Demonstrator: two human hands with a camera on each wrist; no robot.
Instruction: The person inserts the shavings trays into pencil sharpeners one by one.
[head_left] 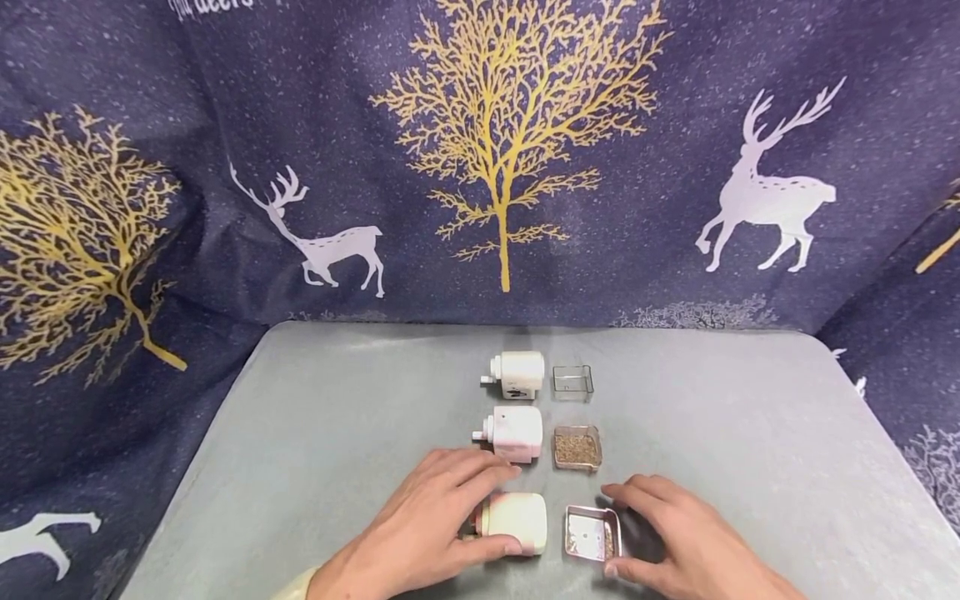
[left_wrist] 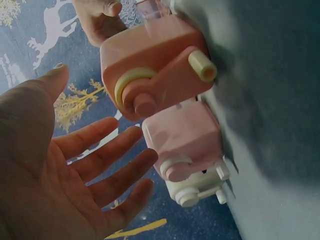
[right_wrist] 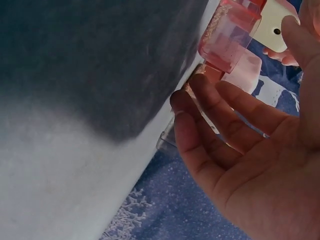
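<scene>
Three crank pencil sharpeners stand in a column on the table. The nearest is cream and coral [head_left: 516, 522], with its crank facing left; behind it are a pink sharpener [head_left: 517, 433] and a white sharpener [head_left: 521, 373]. My left hand [head_left: 431, 521] is spread around the nearest one, fingers and thumb apart from it in the left wrist view. To the right of each sharpener lies its clear shavings drawer. Beside the nearest pink-tinted drawer [head_left: 592, 533], holding a few shavings, my right hand [head_left: 686, 533] stands with relaxed fingers and thumb spread, gripping nothing.
The middle drawer [head_left: 577, 449] is covered in brown shavings, and the far drawer [head_left: 573, 381] looks clear. Everything lies on a grey table [head_left: 337, 417]. A dark blue cloth [head_left: 600, 267] with trees and deer hangs behind it.
</scene>
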